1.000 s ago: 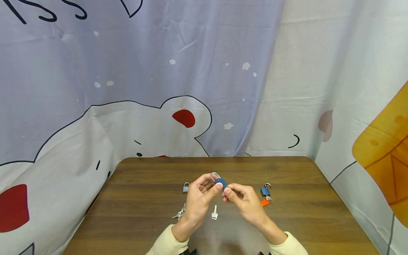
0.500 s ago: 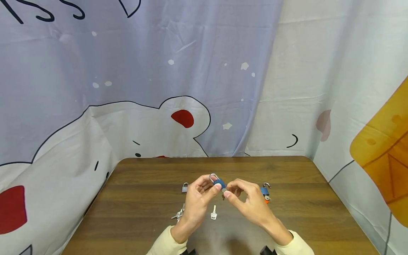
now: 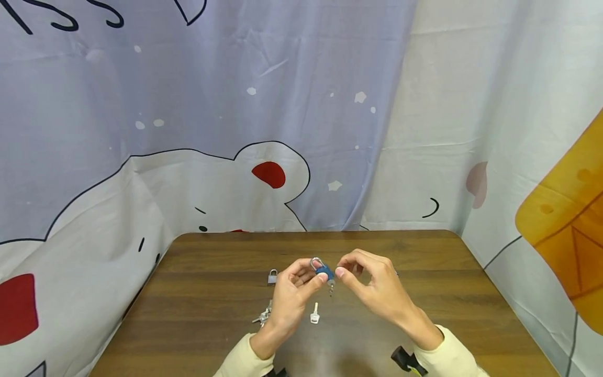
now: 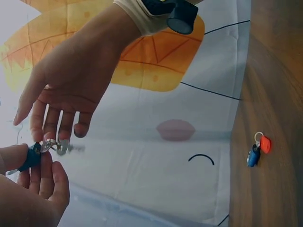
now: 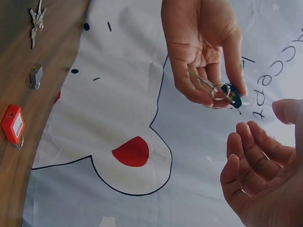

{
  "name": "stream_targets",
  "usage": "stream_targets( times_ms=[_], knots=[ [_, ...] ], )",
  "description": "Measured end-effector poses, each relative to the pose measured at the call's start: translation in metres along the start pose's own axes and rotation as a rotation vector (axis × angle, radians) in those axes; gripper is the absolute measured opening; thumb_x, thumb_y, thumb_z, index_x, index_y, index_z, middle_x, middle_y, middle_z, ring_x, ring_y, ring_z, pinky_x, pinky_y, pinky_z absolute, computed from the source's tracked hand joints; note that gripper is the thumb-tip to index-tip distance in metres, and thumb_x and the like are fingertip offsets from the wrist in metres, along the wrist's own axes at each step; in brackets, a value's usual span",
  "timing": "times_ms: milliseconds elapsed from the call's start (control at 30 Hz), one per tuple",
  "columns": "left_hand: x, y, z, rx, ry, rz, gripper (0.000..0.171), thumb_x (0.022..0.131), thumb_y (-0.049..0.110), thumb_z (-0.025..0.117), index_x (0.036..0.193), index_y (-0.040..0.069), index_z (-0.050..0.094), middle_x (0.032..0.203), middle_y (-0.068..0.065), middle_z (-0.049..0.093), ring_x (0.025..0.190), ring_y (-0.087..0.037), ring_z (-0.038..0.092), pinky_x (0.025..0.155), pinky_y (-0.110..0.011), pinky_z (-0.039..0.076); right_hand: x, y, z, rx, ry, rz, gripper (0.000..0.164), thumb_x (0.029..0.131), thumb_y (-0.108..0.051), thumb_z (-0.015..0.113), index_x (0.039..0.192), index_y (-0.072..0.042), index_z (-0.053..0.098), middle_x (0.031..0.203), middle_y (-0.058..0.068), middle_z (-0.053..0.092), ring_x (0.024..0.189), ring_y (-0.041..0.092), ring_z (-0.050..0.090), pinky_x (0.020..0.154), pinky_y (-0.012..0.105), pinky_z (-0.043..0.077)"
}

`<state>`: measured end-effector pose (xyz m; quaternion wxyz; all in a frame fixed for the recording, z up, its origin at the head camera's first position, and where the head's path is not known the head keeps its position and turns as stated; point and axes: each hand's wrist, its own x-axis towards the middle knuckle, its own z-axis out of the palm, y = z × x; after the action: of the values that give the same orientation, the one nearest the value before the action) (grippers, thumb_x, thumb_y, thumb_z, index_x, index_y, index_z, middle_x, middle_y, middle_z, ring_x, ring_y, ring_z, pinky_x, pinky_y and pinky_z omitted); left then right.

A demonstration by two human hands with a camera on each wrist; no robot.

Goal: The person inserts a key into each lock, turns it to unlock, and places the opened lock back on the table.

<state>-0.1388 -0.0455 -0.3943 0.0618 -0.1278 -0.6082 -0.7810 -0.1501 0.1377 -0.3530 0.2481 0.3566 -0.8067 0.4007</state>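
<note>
My left hand (image 3: 293, 296) pinches a small blue padlock (image 3: 323, 272) by its body, its shackle pointing up and left. In the left wrist view, keys (image 4: 61, 147) dangle from the padlock and are partly blurred. A ring (image 5: 220, 91) at the padlock's lower end shows in the right wrist view. My right hand (image 3: 377, 285) hovers just right of the padlock, fingers loosely bent and apart from it. Nothing shows in the right hand. A loose key (image 3: 314, 314) lies on the table between the forearms.
On the wooden table (image 3: 212, 293) are a small silver padlock (image 3: 272, 277) and a bunch of keys (image 3: 264, 315) on the left. A red padlock (image 5: 13, 124) shows in the right wrist view. Another blue padlock (image 4: 253, 157) lies beside an orange tag (image 4: 266, 144).
My right hand has let go of the padlock's lower end and moved up and right. The keys now hang freely. My left hand has barely moved.
</note>
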Motion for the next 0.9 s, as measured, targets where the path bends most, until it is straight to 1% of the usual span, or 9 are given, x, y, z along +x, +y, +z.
stream_targets(
  times_ms=[100,200,300,467,567,667,767,900],
  knots=[
    [0.000,-0.001,-0.001,-0.015,-0.002,-0.012,0.032,0.078,0.006,0.072,0.103,-0.005,0.057,0.096,0.000,0.065,0.089,-0.011,0.066,0.077,-0.022,0.055,0.001,-0.002,-0.001,-0.003,-0.014,0.003,0.006,0.087,-0.019,0.064,0.089,-0.025,0.064,0.081,-0.015,0.062,0.072,-0.001,0.052,0.065,0.020,0.045],
    [0.000,-0.001,-0.001,-0.011,-0.009,-0.010,0.032,0.077,0.005,0.073,0.102,-0.007,0.057,0.097,-0.001,0.064,0.088,-0.011,0.065,0.077,-0.022,0.055,0.002,-0.002,0.000,-0.003,-0.016,-0.007,0.008,0.087,-0.018,0.064,0.089,-0.026,0.063,0.082,-0.017,0.061,0.072,-0.002,0.052,0.065,0.019,0.045],
    [-0.001,-0.001,-0.002,0.008,-0.017,-0.002,0.032,0.076,0.006,0.074,0.101,-0.007,0.059,0.098,-0.002,0.063,0.087,-0.011,0.065,0.078,-0.022,0.055,0.003,-0.002,0.001,-0.005,-0.007,-0.030,0.010,0.086,-0.017,0.065,0.089,-0.026,0.063,0.082,-0.019,0.061,0.072,-0.004,0.052,0.064,0.019,0.046],
    [-0.001,-0.003,-0.003,0.045,-0.037,0.029,0.032,0.076,0.007,0.074,0.101,-0.006,0.061,0.098,-0.004,0.065,0.086,-0.011,0.065,0.079,-0.023,0.055,0.005,-0.004,0.001,-0.045,-0.013,-0.059,0.006,0.087,-0.019,0.065,0.090,-0.023,0.064,0.083,-0.017,0.062,0.073,-0.003,0.052,0.065,0.015,0.044],
    [-0.001,-0.005,-0.006,0.091,-0.053,0.072,0.030,0.076,0.009,0.074,0.100,-0.005,0.063,0.097,-0.007,0.066,0.085,-0.012,0.065,0.078,-0.023,0.055,0.006,-0.004,0.001,-0.089,-0.008,-0.108,0.006,0.086,-0.019,0.066,0.091,-0.021,0.064,0.084,-0.016,0.061,0.075,-0.002,0.053,0.066,0.011,0.043],
    [-0.002,-0.007,-0.008,0.179,-0.063,0.130,0.025,0.077,0.011,0.075,0.097,0.000,0.065,0.095,-0.009,0.066,0.084,-0.011,0.066,0.077,-0.025,0.056,0.006,-0.003,0.001,-0.136,-0.002,-0.173,0.009,0.084,-0.019,0.067,0.092,-0.019,0.063,0.085,-0.015,0.061,0.076,0.001,0.056,0.068,0.011,0.044],
    [-0.004,-0.009,-0.010,0.278,-0.071,0.197,0.021,0.076,0.012,0.075,0.095,0.007,0.067,0.094,-0.009,0.066,0.084,-0.009,0.065,0.077,-0.028,0.056,0.006,-0.002,0.001,-0.180,-0.023,-0.217,0.011,0.084,-0.020,0.067,0.094,-0.018,0.062,0.086,-0.013,0.061,0.078,0.002,0.058,0.071,0.013,0.046],
    [-0.005,-0.009,-0.012,0.375,-0.094,0.290,0.018,0.077,0.015,0.075,0.094,0.011,0.068,0.091,-0.006,0.068,0.085,-0.008,0.063,0.079,-0.031,0.054,0.003,0.000,0.001,-0.240,-0.065,-0.266,0.013,0.084,-0.023,0.068,0.095,-0.018,0.062,0.088,-0.013,0.061,0.081,0.000,0.057,0.072,0.013,0.047]
  ],
)
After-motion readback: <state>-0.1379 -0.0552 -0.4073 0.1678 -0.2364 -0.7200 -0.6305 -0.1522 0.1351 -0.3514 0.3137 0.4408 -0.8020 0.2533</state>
